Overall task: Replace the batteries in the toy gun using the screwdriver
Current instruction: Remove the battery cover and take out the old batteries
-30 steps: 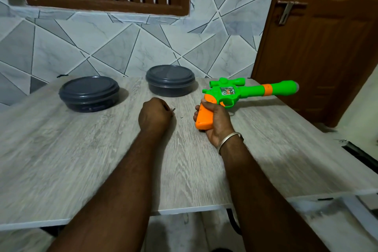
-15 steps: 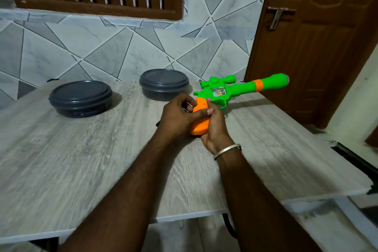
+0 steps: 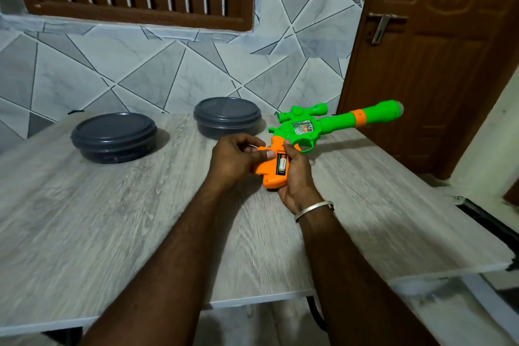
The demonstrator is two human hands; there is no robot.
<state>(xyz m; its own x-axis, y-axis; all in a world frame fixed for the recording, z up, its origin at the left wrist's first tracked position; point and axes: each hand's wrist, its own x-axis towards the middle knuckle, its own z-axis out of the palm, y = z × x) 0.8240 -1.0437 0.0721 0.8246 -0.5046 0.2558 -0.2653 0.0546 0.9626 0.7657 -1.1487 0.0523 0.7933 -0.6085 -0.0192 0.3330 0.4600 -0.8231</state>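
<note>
Cover's coming away now: half a second back both hands were bunched over a closed grip, and now the orange battery cover (image 3: 262, 167) sits pulled out to the left with a battery (image 3: 281, 165) showing in the open bay. The toy gun (image 3: 306, 128) is held just above the table (image 3: 112, 219), green barrel pointing off to the right toward the door (image 3: 438, 64). The right hand (image 3: 297, 177) is wrapped around the orange grip from below, fingers curled tight to it. The left hand (image 3: 230, 159) pinches the cover, thumb on top and fingers curled under. I can't tell whether it is fully free. No screwdriver is visible. Two dark lidded containers (image 3: 113, 136) sit well back.

The risk, I'd say, is that open bay: tip the grip and the battery could drop out and roll for the table edge. A loose pinch could also let the cover slip.
</note>
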